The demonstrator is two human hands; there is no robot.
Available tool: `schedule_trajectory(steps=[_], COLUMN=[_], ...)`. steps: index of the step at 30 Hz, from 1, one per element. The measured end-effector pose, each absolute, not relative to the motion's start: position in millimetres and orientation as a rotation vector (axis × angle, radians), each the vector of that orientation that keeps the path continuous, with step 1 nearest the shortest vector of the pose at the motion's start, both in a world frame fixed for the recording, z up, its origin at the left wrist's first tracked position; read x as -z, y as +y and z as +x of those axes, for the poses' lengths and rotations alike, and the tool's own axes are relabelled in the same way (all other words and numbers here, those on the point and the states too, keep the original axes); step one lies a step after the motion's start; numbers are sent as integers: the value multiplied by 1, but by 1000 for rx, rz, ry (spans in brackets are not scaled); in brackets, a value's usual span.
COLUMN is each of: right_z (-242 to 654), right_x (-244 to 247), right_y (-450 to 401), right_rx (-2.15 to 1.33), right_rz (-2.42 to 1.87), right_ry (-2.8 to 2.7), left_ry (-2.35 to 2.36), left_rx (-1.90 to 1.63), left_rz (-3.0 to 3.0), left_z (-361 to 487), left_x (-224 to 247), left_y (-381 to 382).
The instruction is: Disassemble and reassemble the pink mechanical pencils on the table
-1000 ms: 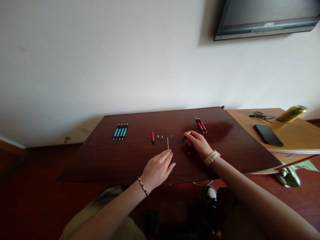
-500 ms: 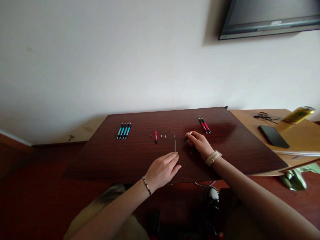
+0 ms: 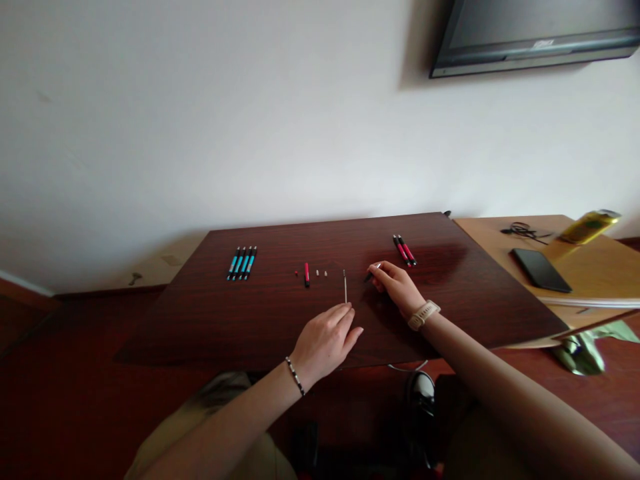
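My left hand (image 3: 323,339) lies low over the table with its fingers stretched out. Its fingertips touch the near end of a thin white pen refill (image 3: 345,288), which has a small dark piece, perhaps a spring, at its far end. To the right, my right hand (image 3: 395,285) pinches the black front part of a pen (image 3: 370,273) with a silvery tip. Left of the refill lie two small white pieces (image 3: 321,273), a pink and black pen barrel (image 3: 307,275) and a tiny red piece (image 3: 296,273).
Several blue pens (image 3: 242,263) lie in a row at the left of the dark table (image 3: 280,240). Two pink pens (image 3: 404,251) lie at the back right. A wooden side table (image 3: 480,233) holds a phone (image 3: 540,269), a cable (image 3: 525,231) and a yellow can (image 3: 590,227).
The view has shifted slightly, so the table things sit a little further left in it. Both hands keep nearly the same places and holds.
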State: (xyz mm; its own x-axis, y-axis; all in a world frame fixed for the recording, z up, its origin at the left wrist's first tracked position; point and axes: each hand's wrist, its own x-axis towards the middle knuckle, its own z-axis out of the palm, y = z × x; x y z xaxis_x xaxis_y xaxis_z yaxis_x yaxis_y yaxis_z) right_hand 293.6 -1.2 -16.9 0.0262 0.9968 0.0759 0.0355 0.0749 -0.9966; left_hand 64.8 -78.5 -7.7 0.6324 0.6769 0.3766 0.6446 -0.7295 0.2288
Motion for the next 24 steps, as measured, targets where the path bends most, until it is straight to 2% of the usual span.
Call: schedule_trajectory(steps=[24], right_z=[294], right_x=[14], right_y=[-3], right_rx=[-1116], right_rz=[-1204], right_ry=[-1241], left_ry=[1093], left_rx=[-668], left_rz=[2829], left_z=[66], left_x=[9], left_y=[-75])
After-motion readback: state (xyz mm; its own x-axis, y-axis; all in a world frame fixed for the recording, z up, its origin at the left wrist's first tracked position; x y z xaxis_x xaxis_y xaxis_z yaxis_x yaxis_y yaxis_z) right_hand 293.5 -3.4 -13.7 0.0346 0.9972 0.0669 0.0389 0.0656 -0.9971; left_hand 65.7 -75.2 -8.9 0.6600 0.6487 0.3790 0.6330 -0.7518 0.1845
